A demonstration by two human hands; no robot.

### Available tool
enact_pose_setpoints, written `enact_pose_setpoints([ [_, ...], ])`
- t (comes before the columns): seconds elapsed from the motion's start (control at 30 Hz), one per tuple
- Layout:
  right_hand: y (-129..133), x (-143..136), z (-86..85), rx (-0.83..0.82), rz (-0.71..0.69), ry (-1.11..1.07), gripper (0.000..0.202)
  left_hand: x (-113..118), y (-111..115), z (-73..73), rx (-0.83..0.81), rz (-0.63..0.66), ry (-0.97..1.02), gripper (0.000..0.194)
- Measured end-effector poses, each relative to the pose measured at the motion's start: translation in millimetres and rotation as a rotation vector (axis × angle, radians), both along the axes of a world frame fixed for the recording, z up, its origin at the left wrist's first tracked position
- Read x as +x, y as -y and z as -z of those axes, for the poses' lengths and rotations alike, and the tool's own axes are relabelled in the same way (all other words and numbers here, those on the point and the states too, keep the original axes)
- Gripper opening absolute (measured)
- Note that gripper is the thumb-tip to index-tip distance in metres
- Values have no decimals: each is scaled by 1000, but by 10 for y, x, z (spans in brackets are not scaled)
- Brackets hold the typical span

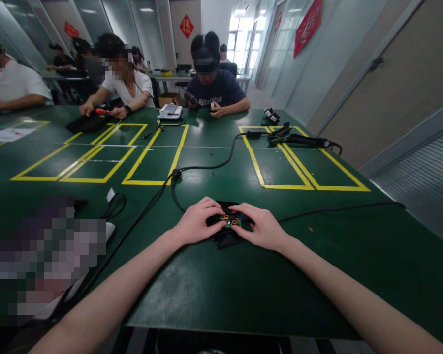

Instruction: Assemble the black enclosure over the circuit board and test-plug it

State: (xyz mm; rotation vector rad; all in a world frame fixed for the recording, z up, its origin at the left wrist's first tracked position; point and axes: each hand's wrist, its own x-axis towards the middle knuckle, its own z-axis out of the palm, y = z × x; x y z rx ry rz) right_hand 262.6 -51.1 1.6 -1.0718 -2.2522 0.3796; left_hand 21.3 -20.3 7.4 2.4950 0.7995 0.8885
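A small green circuit board with coloured wires and a copper-coloured coil lies within a black plastic housing on the table in front of me. My left hand grips it from the left, thumb and fingers curled at the board's edge. From the right, my right hand pinches the other side the same way. The fingertips hide much of the board and housing. A black cable runs away to the right from behind my right hand, and another leads off past my left hand.
The green table carries yellow tape rectangles. A cable junction sits ahead to the left. Black tool-like items lie at the far right. A blurred-out object is at near left. Several people work across the table, near a white device.
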Motion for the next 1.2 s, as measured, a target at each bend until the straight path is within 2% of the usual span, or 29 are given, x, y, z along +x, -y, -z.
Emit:
enact_pose_setpoints([
  [0.2,25,-1,-29,-53,11,42,53,-1,9,5,43,-53,-97,15],
  [0.4,64,-7,-48,-80,18,104,65,-3,24,12,10,-99,-153,13],
  [0.6,83,-41,-46,-62,69,77,51,-5,27,-4,-50,-112,-171,13],
  [0.77,65,-35,-64,-81,56,43,52,-29,21,-22,-72,-107,-164,17],
  [0.97,39,-7,-76,-86,7,66,53,-92,-12,-49,-47,-106,-225,42],
  [1.2,51,-83,13,-35,115,113,51,-99,-47,-35,-71,-106,-226,28],
])
